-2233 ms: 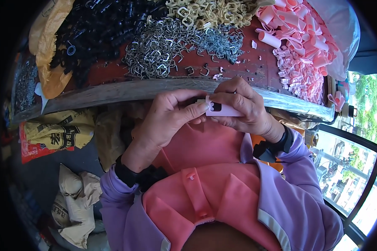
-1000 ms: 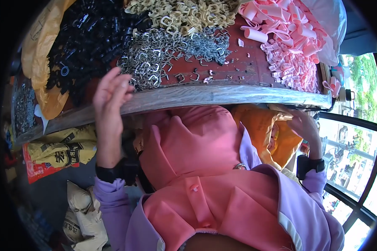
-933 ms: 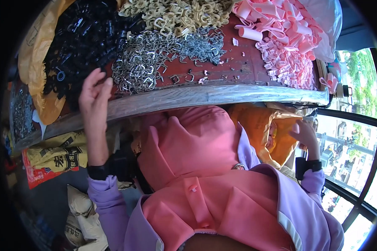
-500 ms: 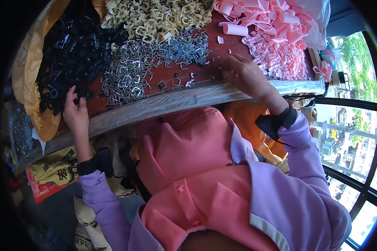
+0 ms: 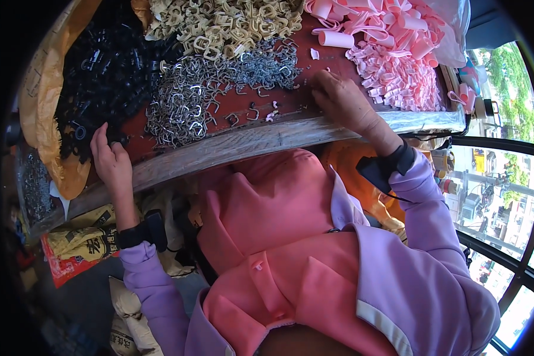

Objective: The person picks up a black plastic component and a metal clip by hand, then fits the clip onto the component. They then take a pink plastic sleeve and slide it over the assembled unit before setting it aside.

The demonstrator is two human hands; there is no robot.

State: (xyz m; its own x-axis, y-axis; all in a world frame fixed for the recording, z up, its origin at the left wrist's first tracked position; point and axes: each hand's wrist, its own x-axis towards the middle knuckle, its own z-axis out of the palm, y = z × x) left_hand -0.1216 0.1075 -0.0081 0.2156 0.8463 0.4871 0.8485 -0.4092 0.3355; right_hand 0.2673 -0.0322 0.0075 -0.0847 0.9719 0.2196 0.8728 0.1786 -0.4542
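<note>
At the edge of a heap of small black plastic parts (image 5: 104, 77) is my left hand (image 5: 113, 163). Its fingers are stretched and the thumb stands apart from them; I make out nothing held between them. My right hand (image 5: 345, 102) is over the red tabletop (image 5: 296, 104), between the metal hooks and the pink pieces. Its fingers curl downward and close together, and whatever they hold is hidden beneath them. Bent silvery metal hooks (image 5: 181, 110) lie piled between my hands, with a few loose ones and tiny pink bits (image 5: 272, 113) nearer my right hand.
Beige plastic rings (image 5: 219, 26) are heaped at the back. Pink straps and tubes (image 5: 391, 26) and small pink pieces (image 5: 394, 74) fill the right side. A yellow sack (image 5: 38, 101) borders the black heap. The worn wooden edge (image 5: 219, 148) runs along the front; sacks (image 5: 89, 240) stand below.
My left hand has turned slightly and drawn back from the black parts, its fingers straighter. My right hand has shifted a little, its fingers still curled. The whole view has moved slightly.
</note>
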